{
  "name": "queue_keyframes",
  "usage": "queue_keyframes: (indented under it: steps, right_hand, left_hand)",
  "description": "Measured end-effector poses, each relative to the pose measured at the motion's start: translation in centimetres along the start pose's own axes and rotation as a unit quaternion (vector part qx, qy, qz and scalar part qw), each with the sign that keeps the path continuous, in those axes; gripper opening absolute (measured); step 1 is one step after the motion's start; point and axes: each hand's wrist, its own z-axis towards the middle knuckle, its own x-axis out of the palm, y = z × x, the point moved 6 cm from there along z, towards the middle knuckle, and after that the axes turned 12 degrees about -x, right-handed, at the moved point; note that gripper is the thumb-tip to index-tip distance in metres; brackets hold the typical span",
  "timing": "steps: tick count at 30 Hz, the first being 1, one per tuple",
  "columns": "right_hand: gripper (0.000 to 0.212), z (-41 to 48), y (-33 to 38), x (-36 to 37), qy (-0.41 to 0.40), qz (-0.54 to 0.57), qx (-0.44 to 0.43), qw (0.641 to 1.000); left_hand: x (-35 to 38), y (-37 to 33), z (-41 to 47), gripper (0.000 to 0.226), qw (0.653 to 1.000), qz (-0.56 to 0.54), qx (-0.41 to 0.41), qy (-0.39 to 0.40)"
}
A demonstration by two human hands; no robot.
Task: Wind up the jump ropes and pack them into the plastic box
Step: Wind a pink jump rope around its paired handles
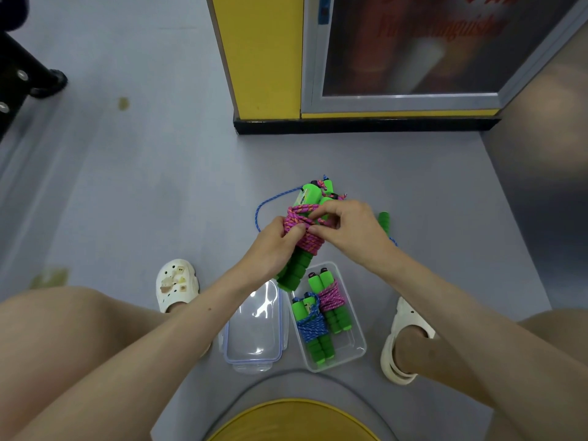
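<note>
I hold a pink jump rope (300, 218) with green foam handles above the floor, its cord wound round the handles. My left hand (280, 241) grips the bundle from the left. My right hand (346, 227) pinches the pink cord on the wound part. Below, a clear plastic box (356, 342) holds two wound ropes: a blue rope (311, 326) and a pink rope (331, 297). Behind my hands a loose blue jump rope (259, 211) lies on the floor, one green handle (384, 219) showing to the right.
The box's clear lid (254, 326) lies on the grey floor left of the box. My feet in white clogs (176, 283) (402, 338) flank both. A yellow cabinet (261, 55) with a glass door stands beyond. A yellow stool seat (292, 421) is under me.
</note>
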Motion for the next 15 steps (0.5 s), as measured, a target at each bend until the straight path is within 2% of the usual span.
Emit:
queue_keyframes:
  steps: [5, 15]
  right_hand:
    - [0.016, -0.3, 0.6, 0.3, 0.009, -0.094, -0.017, 0.995]
    - [0.02, -0.6, 0.8, 1.5, 0.072, -0.084, 0.001, 0.994]
  left_hand:
    - [0.1, -0.1, 0.0, 0.022, 0.999, 0.052, 0.011, -0.006]
    - [-0.4, 0.4, 0.1, 0.025, 0.999, 0.005, -0.046, -0.018]
